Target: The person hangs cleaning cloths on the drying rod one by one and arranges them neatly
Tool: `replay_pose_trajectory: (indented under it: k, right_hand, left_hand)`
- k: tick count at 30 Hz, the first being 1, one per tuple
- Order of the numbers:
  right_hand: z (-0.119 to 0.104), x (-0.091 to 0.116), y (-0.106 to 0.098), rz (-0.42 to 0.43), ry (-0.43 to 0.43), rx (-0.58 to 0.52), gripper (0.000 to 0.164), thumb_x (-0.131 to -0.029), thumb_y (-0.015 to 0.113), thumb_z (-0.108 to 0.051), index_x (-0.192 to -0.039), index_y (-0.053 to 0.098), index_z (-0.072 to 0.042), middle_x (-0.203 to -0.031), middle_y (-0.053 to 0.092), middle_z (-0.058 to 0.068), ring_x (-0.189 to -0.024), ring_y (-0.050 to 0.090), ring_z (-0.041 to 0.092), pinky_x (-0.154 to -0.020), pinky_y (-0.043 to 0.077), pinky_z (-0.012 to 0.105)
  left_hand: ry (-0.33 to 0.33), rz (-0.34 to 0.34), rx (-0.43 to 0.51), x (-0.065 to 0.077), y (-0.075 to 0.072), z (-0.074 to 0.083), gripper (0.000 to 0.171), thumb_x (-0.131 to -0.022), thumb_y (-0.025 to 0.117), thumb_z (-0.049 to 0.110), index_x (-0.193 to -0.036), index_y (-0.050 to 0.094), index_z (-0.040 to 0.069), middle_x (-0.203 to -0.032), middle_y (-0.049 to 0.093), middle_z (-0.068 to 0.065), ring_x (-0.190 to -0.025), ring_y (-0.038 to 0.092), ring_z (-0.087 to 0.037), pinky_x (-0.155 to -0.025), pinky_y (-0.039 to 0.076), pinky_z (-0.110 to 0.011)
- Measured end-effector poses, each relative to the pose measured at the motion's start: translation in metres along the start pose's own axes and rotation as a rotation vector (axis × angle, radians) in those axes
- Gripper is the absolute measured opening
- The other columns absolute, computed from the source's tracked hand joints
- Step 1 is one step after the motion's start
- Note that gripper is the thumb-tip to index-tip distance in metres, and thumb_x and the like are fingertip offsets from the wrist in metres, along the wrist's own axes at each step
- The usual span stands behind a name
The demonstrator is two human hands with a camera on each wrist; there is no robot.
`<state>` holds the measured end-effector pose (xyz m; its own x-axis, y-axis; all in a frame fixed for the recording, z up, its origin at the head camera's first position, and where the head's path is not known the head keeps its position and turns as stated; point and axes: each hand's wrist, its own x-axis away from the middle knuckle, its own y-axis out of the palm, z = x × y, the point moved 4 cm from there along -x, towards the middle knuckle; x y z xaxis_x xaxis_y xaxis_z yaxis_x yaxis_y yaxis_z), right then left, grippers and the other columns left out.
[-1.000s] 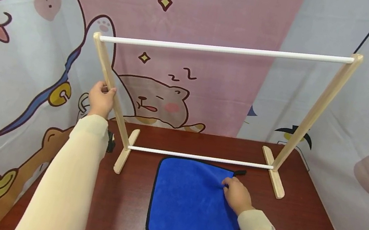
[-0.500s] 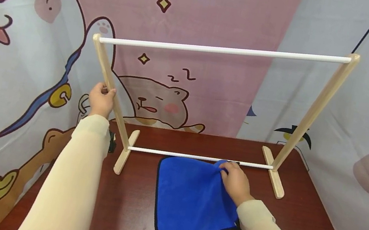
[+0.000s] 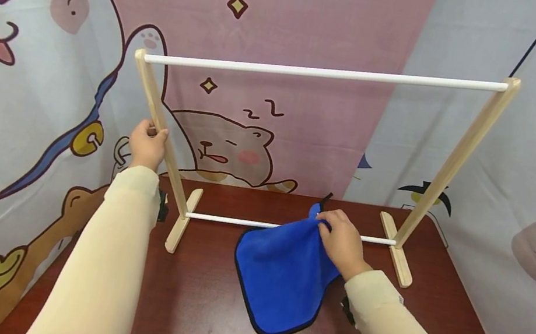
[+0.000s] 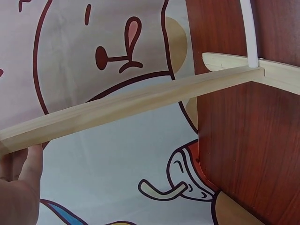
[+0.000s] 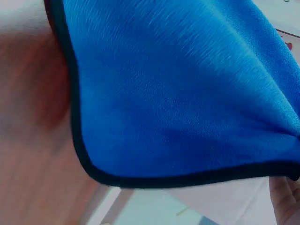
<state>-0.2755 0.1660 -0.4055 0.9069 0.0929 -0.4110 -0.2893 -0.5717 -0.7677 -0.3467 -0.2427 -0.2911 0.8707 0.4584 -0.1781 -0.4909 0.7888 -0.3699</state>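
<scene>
A blue towel (image 3: 284, 276) with black edging hangs in folds from my right hand (image 3: 342, 243), which pinches it near a corner with a black loop. The towel overlaps the rack's lower white rod (image 3: 222, 219) in the head view, and it fills most of the right wrist view, where fingers (image 5: 284, 199) show at its edge. My left hand (image 3: 147, 145) grips the left wooden post (image 3: 172, 168) of the rack about midway up. In the left wrist view the thumb (image 4: 32, 161) lies against the post's underside.
The rack's upper white rod (image 3: 326, 74) spans between both posts, well above the towel. Its right post (image 3: 455, 163) stands on a wooden foot (image 3: 396, 250). A dark red-brown table (image 3: 200, 315) lies beneath. Cartoon-printed cloth (image 3: 292, 23) surrounds the table's back and sides.
My right hand has lifted the towel's far edge and moved up and slightly left, bringing the gathered corner over the lower rod. The left hand stays on the post.
</scene>
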Motion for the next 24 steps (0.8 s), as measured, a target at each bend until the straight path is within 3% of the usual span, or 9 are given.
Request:
replay_pose_trajectory:
  k: [13, 24]
  right_hand:
    - [-0.027, -0.028, -0.038, 0.063, -0.030, -0.071, 0.018, -0.094, 0.060, -0.008, -0.109, 0.070, -0.006, -0.114, 0.062, 0.014, -0.104, 0.060, 0.034, -0.088, 0.050, 0.049]
    - [-0.046, -0.047, -0.080, 0.181, -0.136, -0.087, 0.016, -0.093, 0.059, -0.003, -0.106, 0.069, -0.002, -0.109, 0.062, 0.016, -0.104, 0.058, 0.033, -0.090, 0.048, 0.047]
  left_hand:
    - [-0.005, -0.008, -0.004, 0.003, -0.001, 0.001, 0.034, -0.101, 0.050, 0.018, -0.130, 0.050, 0.001, -0.122, 0.054, -0.018, -0.108, 0.057, -0.030, -0.092, 0.049, -0.038]
    - [-0.008, -0.020, -0.002, 0.003, -0.001, 0.000, 0.034, -0.102, 0.049, 0.018, -0.132, 0.049, 0.002, -0.124, 0.053, -0.019, -0.111, 0.057, -0.032, -0.094, 0.049, -0.040]
